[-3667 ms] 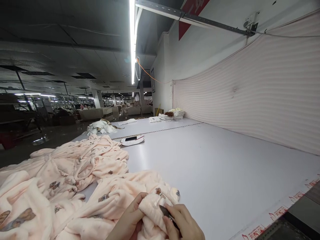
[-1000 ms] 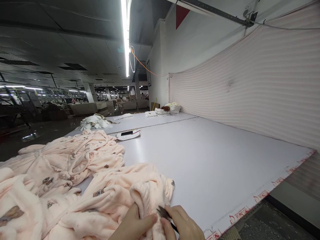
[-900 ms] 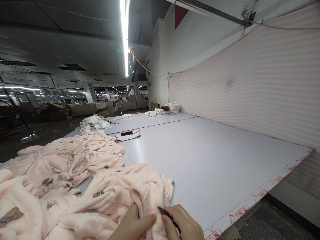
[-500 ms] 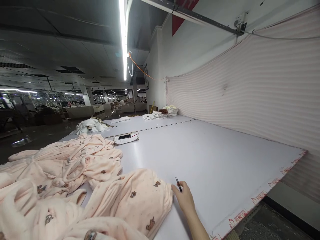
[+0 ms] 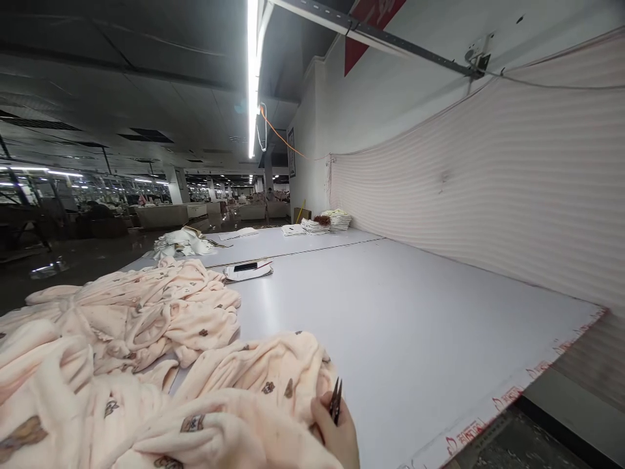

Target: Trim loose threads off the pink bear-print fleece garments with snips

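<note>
In the head view, my right hand is closed around small dark thread snips, their two pointed blades sticking up and slightly apart. Its fingers are against the right edge of a pale pink plush garment printed with small brown animal figures. Whether they also pinch the cloth I cannot make out. The garment lies bunched in soft folds and covers the lower left of the table. My left hand does not show.
The pale table runs far back along a striped cloth on the wall. More pink garments are heaped left. Beyond them are a phone on papers, white cloth and stacked pieces.
My right hand has moved left and down, nearer to me, with the snips turned more upright. The near garment has been pulled into higher folds. The camera view has shifted slightly.
</note>
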